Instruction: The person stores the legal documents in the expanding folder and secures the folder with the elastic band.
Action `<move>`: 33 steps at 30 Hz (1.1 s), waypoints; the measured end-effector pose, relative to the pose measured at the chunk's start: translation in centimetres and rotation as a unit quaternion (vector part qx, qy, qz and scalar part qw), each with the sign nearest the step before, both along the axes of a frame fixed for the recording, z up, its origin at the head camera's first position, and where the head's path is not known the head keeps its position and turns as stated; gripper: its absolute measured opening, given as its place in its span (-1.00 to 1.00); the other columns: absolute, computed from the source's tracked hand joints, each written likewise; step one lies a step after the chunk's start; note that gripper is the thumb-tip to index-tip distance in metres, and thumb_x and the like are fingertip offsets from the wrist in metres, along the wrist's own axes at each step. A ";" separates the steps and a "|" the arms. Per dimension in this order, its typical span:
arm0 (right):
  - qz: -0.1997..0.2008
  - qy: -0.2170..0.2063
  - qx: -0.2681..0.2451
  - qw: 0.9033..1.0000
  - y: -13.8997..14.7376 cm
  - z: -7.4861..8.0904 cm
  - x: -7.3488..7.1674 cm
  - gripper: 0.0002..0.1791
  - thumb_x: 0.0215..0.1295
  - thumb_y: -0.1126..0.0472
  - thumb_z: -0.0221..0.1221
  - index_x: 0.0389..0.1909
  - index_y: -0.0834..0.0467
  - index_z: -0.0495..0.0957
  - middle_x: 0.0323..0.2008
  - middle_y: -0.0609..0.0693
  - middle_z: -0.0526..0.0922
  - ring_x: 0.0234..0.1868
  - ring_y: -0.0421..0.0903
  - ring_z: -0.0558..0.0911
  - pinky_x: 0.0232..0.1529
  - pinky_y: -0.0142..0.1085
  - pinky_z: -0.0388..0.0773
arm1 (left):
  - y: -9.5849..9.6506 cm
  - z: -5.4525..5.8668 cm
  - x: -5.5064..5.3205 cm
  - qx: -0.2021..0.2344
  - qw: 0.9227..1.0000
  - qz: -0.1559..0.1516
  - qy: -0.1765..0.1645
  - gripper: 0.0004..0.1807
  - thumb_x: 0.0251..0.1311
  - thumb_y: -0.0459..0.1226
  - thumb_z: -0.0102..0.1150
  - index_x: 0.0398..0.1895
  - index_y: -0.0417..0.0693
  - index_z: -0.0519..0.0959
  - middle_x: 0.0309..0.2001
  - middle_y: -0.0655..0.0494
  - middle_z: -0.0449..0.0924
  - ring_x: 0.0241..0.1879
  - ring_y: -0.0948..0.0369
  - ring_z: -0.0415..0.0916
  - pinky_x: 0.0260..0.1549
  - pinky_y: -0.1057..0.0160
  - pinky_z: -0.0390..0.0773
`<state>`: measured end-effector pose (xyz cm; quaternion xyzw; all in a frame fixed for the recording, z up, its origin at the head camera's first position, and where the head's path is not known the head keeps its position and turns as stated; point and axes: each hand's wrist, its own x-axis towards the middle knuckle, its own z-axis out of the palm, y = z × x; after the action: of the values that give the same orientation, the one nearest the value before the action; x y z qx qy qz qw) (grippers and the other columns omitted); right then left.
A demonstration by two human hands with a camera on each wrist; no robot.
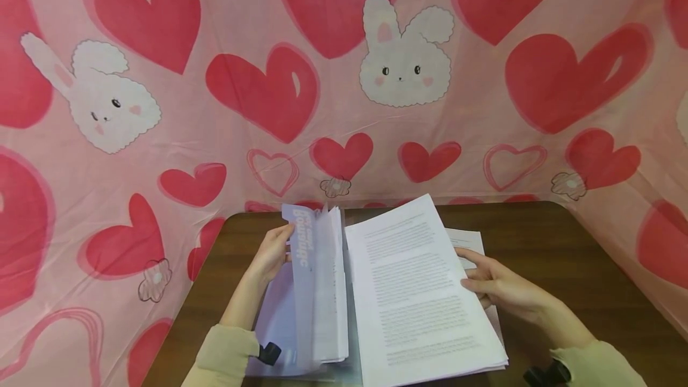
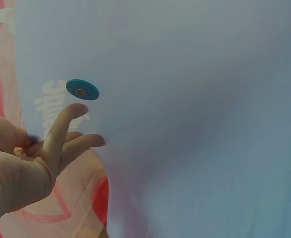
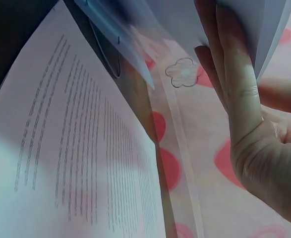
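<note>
My left hand (image 1: 271, 252) pinches the edge of the flap of a translucent purple plastic document folder (image 1: 276, 321), with white lettering along it. A teal snap button (image 2: 82, 89) shows on the flap in the left wrist view, close to the fingertips. Several white sheets (image 1: 334, 309) stand inside the folder under the raised plastic. On the other side, my right hand (image 1: 502, 288) grips the right edge of a stack of printed paper (image 1: 414, 279), thumb on top and fingers beneath. The stack is tilted, and its left side overlaps the folder.
Another printed sheet (image 1: 466, 237) lies under the held stack on the dark wooden table (image 1: 543, 255). In the right wrist view its lines of text (image 3: 86, 144) show below the hand. A pink cloth with hearts and rabbits (image 1: 333, 100) hangs behind and beside the table.
</note>
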<state>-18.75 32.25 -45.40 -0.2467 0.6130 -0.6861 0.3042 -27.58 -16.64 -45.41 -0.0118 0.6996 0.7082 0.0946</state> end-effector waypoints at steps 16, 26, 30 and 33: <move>-0.079 -0.005 0.081 0.994 -3.9 0.8 -0.9 -0.11 0.69 0.35 0.01 0.73 0.37 -0.36 0.08 0.07 0.82 -0.11 -0.07 0.89 -0.12 -0.16 0.87 | 0.4 -0.3 0.1 0.002 1.000 0.001 -0.005 -0.63 0.80 -0.19 -0.23 0.09 -0.30 0.51 -0.38 0.25 0.59 -0.46 0.34 0.58 -0.53 0.44 0.54; -0.111 0.018 0.087 0.990 -5.7 1.6 -0.8 -0.15 0.67 0.38 0.04 0.73 0.36 -0.26 0.05 0.18 0.81 -0.18 -0.08 0.88 -0.15 -0.16 0.88 | 0.4 -0.2 0.1 0.001 1.000 -0.003 -0.001 -0.63 0.80 -0.18 -0.23 0.08 -0.28 0.52 -0.36 0.26 0.59 -0.45 0.35 0.57 -0.53 0.44 0.53; -0.121 0.024 0.081 0.989 -6.5 1.5 -0.7 -0.15 0.66 0.40 0.03 0.73 0.36 -0.24 0.05 0.23 0.81 -0.20 -0.09 0.88 -0.18 -0.16 0.87 | 0.4 -0.2 0.1 0.001 1.000 -0.005 -0.001 -0.64 0.80 -0.18 -0.24 0.07 -0.27 0.52 -0.35 0.26 0.59 -0.44 0.35 0.58 -0.52 0.44 0.52; -0.131 0.020 0.087 0.987 -7.2 1.5 -0.5 -0.15 0.65 0.40 0.04 0.74 0.34 -0.22 0.07 0.27 0.80 -0.20 -0.10 0.87 -0.18 -0.17 0.87 | 0.4 -0.2 0.1 0.001 1.000 -0.005 -0.001 -0.62 0.81 -0.19 -0.25 0.12 -0.30 0.51 -0.35 0.26 0.61 -0.43 0.35 0.59 -0.52 0.45 0.54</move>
<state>-19.22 25.09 -43.92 -0.1509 0.7033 -0.6591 0.2195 -27.53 -16.22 -45.58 -0.0090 0.6989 0.7083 0.0988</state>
